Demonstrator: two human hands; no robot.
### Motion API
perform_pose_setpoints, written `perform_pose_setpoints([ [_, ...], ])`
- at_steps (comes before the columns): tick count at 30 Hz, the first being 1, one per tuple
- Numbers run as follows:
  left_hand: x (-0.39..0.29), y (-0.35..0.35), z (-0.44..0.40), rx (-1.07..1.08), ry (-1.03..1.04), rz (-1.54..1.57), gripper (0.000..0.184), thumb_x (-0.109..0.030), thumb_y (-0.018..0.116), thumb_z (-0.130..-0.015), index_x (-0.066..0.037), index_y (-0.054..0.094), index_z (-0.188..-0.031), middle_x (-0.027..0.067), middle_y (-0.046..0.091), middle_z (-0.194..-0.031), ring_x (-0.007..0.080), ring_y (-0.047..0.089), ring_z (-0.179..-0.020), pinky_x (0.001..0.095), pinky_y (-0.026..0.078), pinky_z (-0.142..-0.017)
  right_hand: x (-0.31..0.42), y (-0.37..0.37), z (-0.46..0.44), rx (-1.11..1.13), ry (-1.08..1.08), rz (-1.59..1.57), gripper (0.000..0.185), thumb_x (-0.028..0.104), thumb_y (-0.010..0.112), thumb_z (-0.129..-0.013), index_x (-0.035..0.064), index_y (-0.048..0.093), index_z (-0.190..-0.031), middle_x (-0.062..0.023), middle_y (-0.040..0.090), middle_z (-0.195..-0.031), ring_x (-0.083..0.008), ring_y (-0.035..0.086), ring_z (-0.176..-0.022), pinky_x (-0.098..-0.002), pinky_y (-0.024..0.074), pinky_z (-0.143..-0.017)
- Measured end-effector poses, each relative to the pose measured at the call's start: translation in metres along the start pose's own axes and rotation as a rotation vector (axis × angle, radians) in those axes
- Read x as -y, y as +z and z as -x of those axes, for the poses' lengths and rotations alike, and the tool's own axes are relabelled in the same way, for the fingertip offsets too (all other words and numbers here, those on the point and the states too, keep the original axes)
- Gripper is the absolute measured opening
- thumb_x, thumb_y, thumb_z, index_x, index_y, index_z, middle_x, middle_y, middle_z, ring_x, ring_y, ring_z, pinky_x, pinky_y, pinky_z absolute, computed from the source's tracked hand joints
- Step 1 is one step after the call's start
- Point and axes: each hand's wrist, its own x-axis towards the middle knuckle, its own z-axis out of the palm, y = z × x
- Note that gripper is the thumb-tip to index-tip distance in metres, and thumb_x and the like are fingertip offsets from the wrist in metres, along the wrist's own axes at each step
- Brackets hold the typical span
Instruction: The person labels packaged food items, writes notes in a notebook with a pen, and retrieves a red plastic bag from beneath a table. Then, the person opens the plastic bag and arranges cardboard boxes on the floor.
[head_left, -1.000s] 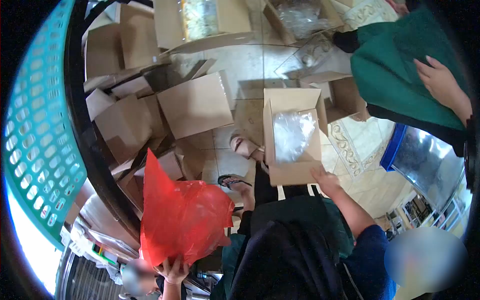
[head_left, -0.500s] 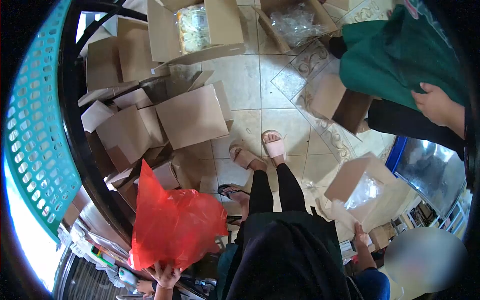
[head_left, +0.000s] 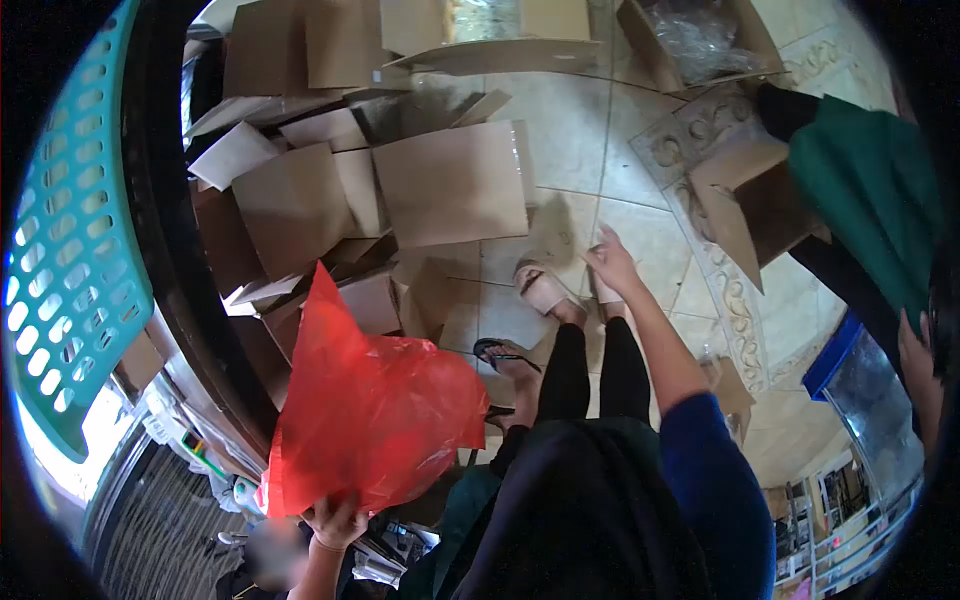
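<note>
My left hand [head_left: 338,520] is closed on the gathered lower edge of a red plastic bag [head_left: 385,425]. The bag hangs crumpled and translucent, with one pointed corner sticking up. My right hand [head_left: 612,264], at the end of a navy sleeve, reaches forward over the floor near my sandalled feet. Its fingers are partly spread, with nothing visible in them. Past the red bag lies a jumble of cardboard boxes [head_left: 455,185] with raised flaps. Another cardboard box [head_left: 735,395] is partly hidden behind my right forearm.
A turquoise perforated basket [head_left: 85,220] stands by a dark frame at left. Boxes at the far side hold clear plastic wrapping [head_left: 700,40]. A person in a green garment [head_left: 865,180] stands at right beside an open box [head_left: 755,210]. Another person is at bottom left.
My right hand has left the box with clear plastic at lower right and swung forward over the floor. The view has shifted. My left hand still holds the red bag.
</note>
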Motion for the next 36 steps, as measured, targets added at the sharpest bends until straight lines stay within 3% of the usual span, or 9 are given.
perform_pose_setpoints([
  [2,0.000,0.002,0.001,-0.010,0.009,0.027,0.025,-0.037,0.055,-0.069,-0.021,0.067,-0.084,0.0168,0.048,-0.116,0.0296,0.045,-0.109,0.0444,0.029,-0.091,0.060,0.035,-0.056,-0.165,-0.185,-0.067,0.095,0.045,0.068,-0.068,-0.0048,0.017,-0.132,-0.0239,0.043,-0.123,-0.0320,0.044,-0.114,-0.0343,0.0347,-0.095],
  [5,0.001,0.004,0.005,0.025,0.014,0.075,0.024,-0.035,0.056,-0.068,-0.021,0.067,-0.083,0.0144,0.051,-0.113,0.0280,0.051,-0.100,0.0405,0.038,-0.084,0.136,0.043,-0.087,0.025,0.091,-0.259,0.082,0.042,0.068,-0.069,-0.0023,0.033,-0.128,-0.0226,0.044,-0.123,-0.0300,0.045,-0.115,-0.0342,0.0368,-0.094],
  [9,0.009,0.018,0.033,0.079,0.088,0.182,0.020,-0.024,0.059,-0.065,-0.019,0.067,-0.083,0.0124,0.055,-0.103,0.0276,0.055,-0.091,0.0368,0.047,-0.073,0.165,0.073,-0.070,0.156,-0.141,0.154,0.041,0.037,0.056,-0.077,-0.0023,0.059,-0.089,-0.0242,0.060,-0.084,-0.0372,0.059,-0.080,-0.0425,0.0456,-0.074],
  [11,0.008,0.000,-0.003,-0.013,0.313,0.120,0.022,-0.022,0.062,-0.062,-0.016,0.066,-0.083,0.0122,0.056,-0.101,0.0284,0.055,-0.091,0.0378,0.047,-0.075,0.205,0.050,-0.027,0.030,-0.128,0.187,0.030,0.025,0.049,-0.081,-0.0024,0.057,-0.089,-0.0204,0.061,-0.088,-0.0376,0.059,-0.075,-0.0431,0.0465,-0.074],
  [13,0.006,0.016,0.026,0.101,0.152,0.122,0.026,-0.039,0.057,-0.074,-0.030,0.054,-0.098,-0.0025,0.061,-0.092,0.0365,0.049,-0.100,0.0540,0.023,-0.088,0.221,0.042,0.007,0.003,-0.242,0.331,0.022,0.018,0.049,-0.078,-0.0010,0.056,-0.085,-0.0187,0.061,-0.085,-0.0342,0.060,-0.072,-0.0429,0.0486,-0.067],
  [17,0.002,0.007,0.005,0.009,0.022,0.227,0.028,-0.038,0.059,-0.069,-0.015,0.067,-0.083,0.0085,0.058,-0.102,0.0301,0.051,-0.098,0.0458,0.029,-0.088,0.209,0.082,0.011,-0.134,-0.656,0.514,0.016,0.013,0.052,-0.072,0.0057,0.059,-0.083,-0.0123,0.060,-0.079,-0.0241,0.062,-0.067,-0.0347,0.0506,-0.053],
  [25,0.005,0.006,0.007,0.053,-0.014,0.305,0.028,-0.036,0.060,-0.067,-0.016,0.068,-0.084,0.0112,0.059,-0.095,0.0279,0.054,-0.091,0.0421,0.029,-0.087,0.207,0.144,-0.066,-0.099,-0.850,0.953,0.014,0.012,0.050,-0.073,0.0091,0.058,-0.084,-0.0061,0.058,-0.080,-0.0187,0.059,-0.064,-0.0300,0.0466,-0.050],
  [29,0.005,0.007,0.012,0.061,-0.002,0.387,0.023,-0.021,0.064,-0.065,-0.008,0.066,-0.084,0.0158,0.058,-0.097,0.0334,0.057,-0.090,0.0401,0.047,-0.079,0.216,0.144,-0.061,-0.139,-0.648,0.803,0.014,0.011,0.049,-0.074,0.0088,0.058,-0.086,-0.0085,0.056,-0.082,-0.0203,0.060,-0.074,-0.0306,0.0491,-0.054],
  [36,0.006,0.001,-0.003,0.000,0.027,0.365,0.023,-0.021,0.061,-0.066,-0.010,0.067,-0.086,0.0161,0.057,-0.100,0.0351,0.057,-0.090,0.0405,0.047,-0.079,0.237,0.091,-0.058,-0.410,-0.610,0.288,0.036,0.010,0.052,-0.075,0.0100,0.047,-0.111,-0.0134,0.051,-0.096,-0.0277,0.051,-0.094,-0.0403,0.0418,-0.081],
])
